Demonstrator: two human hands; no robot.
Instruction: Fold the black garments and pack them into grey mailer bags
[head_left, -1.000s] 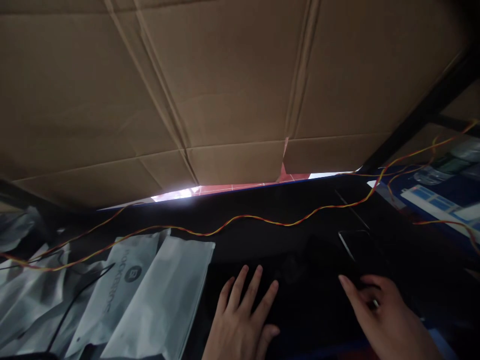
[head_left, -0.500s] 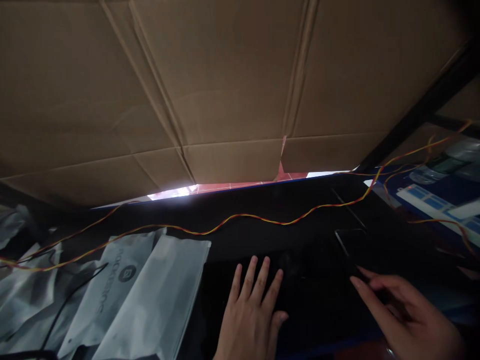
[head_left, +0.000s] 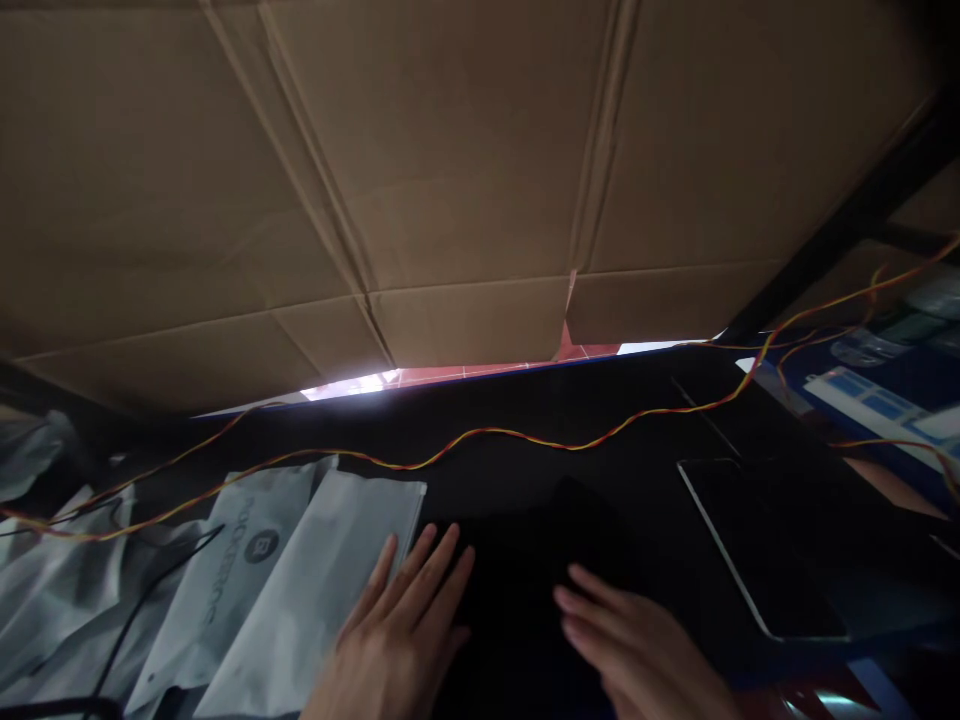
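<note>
My left hand lies palm down with fingers spread, at the right edge of a frosted plastic bag and on the black surface. To its right, my right hand is over the same dark surface, its fingers stretched out and nothing visible in them. A flat dark panel with a pale edge lies right of my right hand, apart from it. The area between my hands is too dark to make out.
A red and yellow twisted wire crosses the surface. Behind stands a cardboard sheet. More frosted bags, one with a printed logo, lie left. On the right are a blue and white sheet and a clear bottle.
My left hand has moved left to the bag's edge. My right hand has let go of the pale-edged panel and moved left, and more of the panel shows.
</note>
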